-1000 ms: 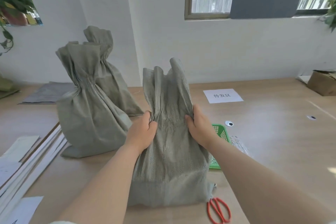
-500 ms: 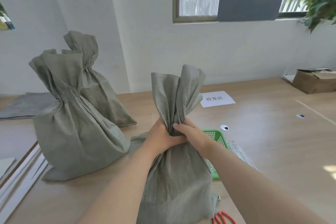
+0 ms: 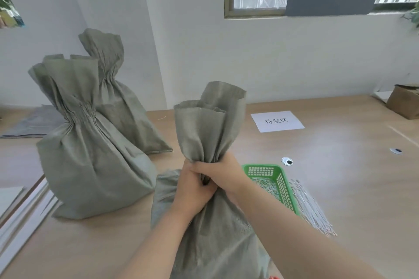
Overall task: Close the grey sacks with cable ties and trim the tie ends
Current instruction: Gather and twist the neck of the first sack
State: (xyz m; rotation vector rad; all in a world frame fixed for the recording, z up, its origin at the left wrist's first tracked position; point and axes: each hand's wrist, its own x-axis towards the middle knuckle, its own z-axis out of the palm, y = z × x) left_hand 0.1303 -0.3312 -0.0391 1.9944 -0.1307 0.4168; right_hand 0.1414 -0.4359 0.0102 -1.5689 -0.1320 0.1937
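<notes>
Grey woven sack (image 3: 208, 233) stands upright on the near part of the light wooden table (image 3: 340, 188), directly in front of the person. Left hand (image 3: 192, 190) and right hand (image 3: 223, 172) both grip its gathered neck, fingers curled tight round the bunched fabric, with the hands touching. The sack mouth flares open above them. Just right of the sack sits a green plastic mesh basket (image 3: 282, 180) containing white strips. A loose bundle of white cable ties (image 3: 315, 210) lies beside it. Further left, a front cinched grey sack (image 3: 90, 165) stands against a rear cinched grey sack (image 3: 122, 108). Beyond, a white paper label (image 3: 277, 120) lies flat.
</notes>
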